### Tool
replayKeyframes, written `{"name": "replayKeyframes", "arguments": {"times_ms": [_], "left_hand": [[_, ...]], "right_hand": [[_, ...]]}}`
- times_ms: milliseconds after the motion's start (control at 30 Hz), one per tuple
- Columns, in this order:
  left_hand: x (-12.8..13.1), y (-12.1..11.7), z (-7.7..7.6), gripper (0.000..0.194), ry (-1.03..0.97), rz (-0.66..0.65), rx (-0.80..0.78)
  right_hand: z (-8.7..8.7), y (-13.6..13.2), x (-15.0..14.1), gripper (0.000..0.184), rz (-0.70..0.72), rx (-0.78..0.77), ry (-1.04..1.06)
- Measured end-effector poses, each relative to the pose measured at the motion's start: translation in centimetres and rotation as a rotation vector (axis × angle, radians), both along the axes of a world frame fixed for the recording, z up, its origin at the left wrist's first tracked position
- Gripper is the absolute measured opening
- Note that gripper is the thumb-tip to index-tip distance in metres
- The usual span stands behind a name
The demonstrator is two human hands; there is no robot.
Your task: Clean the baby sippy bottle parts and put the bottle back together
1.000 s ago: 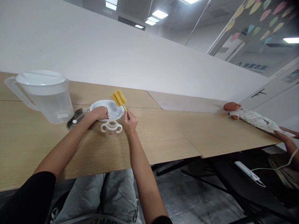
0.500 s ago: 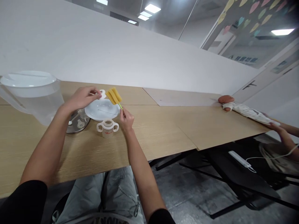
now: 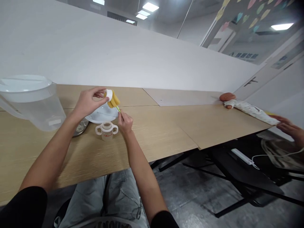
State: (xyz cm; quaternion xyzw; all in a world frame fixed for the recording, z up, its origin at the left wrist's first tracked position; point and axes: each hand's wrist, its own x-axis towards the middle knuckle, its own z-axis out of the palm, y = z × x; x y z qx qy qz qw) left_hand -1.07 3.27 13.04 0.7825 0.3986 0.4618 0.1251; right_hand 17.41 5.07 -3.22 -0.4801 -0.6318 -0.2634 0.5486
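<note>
1. Head view: shows yellow sponge brush (image 3: 115, 99) on green stem, raised over white bowl (image 3: 101, 116), beyond two-handled cup (image 3: 106, 132).
2. Compared with earlier frame: moved white ring (image 3: 109, 94) from beside yellow sponge brush to overlap it.
3. Pinching white ring in left hand (image 3: 88, 102); gripping stem in closed right hand (image 3: 125, 122), forearm angled forward.

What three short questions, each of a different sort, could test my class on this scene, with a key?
1. True or false: the left hand holds the white cap.
2. How many side handles has the cup on the table? (a) none (b) one (c) two
3. Fill in the colour: the right hand grips the yellow sponge brush by its ____ handle.

Key: 1 true; 2 c; 3 green
</note>
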Motion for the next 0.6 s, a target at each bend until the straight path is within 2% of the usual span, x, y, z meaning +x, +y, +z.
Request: {"name": "replayKeyframes", "arguments": {"times_ms": [133, 400, 600], "left_hand": [[0.4, -0.2, -0.1, 0.042, 0.018, 0.031, 0.065], [-0.8, -0.2, 0.4, 0.048, 0.216, -0.089, -0.076], [-1.1, -0.6, 0.8, 0.057, 0.294, -0.086, 0.010]], "right_hand": [[0.0, -0.3, -0.2, 0.034, 0.048, -0.022, -0.056], [-0.1, -0.4, 0.5, 0.034, 0.035, -0.042, -0.115], [0.2, -0.5, 0.2, 0.038, 0.031, -0.037, -0.097]]}}
